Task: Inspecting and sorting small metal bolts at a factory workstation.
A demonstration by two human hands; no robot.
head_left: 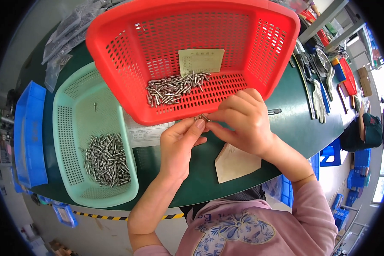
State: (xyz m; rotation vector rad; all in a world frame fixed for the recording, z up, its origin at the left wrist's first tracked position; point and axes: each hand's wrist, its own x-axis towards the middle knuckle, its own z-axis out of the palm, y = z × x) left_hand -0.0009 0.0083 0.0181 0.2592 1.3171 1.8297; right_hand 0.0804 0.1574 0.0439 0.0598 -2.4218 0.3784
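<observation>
Just in front of the red basket (136, 119), my left hand (178, 143) and my right hand (246, 121) meet fingertip to fingertip. Both are closed in a pinch around small metal pins (205, 118); the fingers partly cover them, and I cannot tell how many there are. Inside the tilted red basket lies a heap of similar metal pins (170, 90), with a pale printed card (200, 61) behind it. A light green basket (131, 187) to the left holds a larger heap of metal pins (107, 160) and one lone pin (95, 106).
On the green table (192, 179) are a printed sheet (147, 134), a tan board (237, 164) and a dark pen-like tool (274, 112). A blue bin (31, 134) stands far left. Gloves (318, 102) and hand tools lie right. Another person (365, 134) is at the far right.
</observation>
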